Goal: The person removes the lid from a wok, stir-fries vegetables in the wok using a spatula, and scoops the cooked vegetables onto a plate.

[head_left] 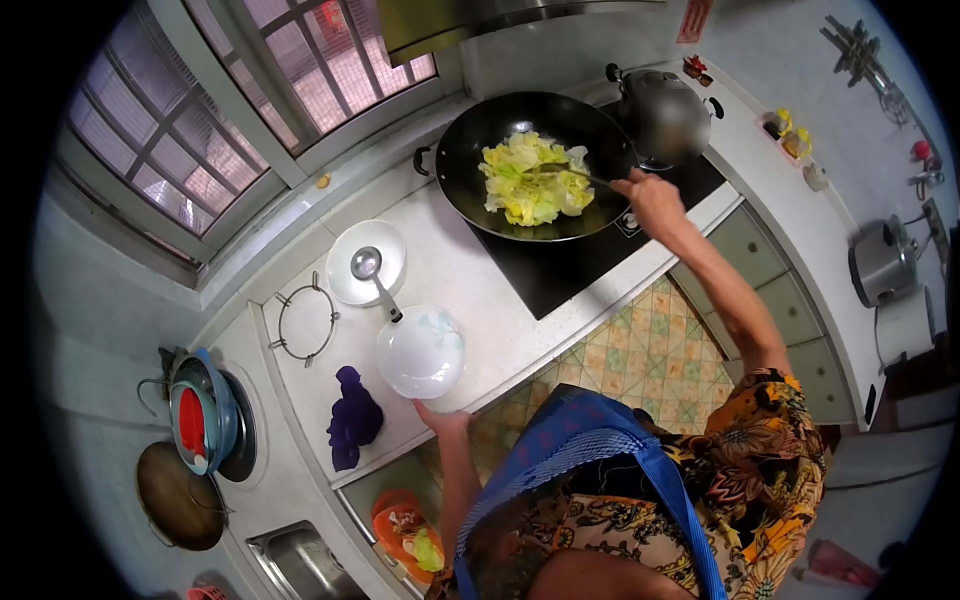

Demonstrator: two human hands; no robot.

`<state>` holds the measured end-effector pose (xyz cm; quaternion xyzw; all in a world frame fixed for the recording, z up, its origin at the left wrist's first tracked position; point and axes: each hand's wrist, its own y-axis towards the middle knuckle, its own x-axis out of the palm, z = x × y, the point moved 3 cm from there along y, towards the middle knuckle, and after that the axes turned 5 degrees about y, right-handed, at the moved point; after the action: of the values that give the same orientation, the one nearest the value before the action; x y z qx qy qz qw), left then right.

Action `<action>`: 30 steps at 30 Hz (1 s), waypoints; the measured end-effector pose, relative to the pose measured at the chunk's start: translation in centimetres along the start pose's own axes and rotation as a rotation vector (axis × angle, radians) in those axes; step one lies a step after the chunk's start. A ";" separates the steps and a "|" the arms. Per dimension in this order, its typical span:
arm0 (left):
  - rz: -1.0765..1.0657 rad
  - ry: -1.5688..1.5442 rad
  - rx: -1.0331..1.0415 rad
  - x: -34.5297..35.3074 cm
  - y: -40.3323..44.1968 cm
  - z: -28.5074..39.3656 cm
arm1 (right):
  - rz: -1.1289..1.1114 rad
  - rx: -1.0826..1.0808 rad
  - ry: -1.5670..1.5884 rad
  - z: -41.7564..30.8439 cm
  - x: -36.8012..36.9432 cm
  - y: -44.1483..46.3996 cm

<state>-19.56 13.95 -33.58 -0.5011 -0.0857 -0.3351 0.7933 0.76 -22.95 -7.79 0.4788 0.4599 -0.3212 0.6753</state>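
Note:
My right hand (655, 203) is closed round the handle of a spatula (592, 178), whose far end is in the greens. Pale green and yellow cabbage leaves (535, 180) lie heaped in a black wok (465, 195) on the stove. My left hand (440, 415) grips the near rim of a white plate (422, 355) at the counter's front edge; most of its fingers are hidden. Behind the plate, a ladle (367, 263) rests in a white bowl (345, 285), its dark handle reaching toward the plate.
A lidded pot (660, 115) stands right of the wok on the black cooktop (560, 270). Purple cloth (354, 418) and a metal ring stand (283, 325) lie left of the plate. Stacked basins (230, 415) and a sink (305, 565) are further left. An orange container (385, 525) sits below the counter.

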 end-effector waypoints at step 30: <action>0.111 -0.014 -0.108 -1.7 2.4 -0.7 | -0.133 0.090 0.123 1.9 -4.3 -4.6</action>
<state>-19.54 14.78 -36.51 -0.5494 -0.0449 -0.2913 0.7818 -4.30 -26.33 -5.20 0.4960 0.5165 -0.3556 0.6007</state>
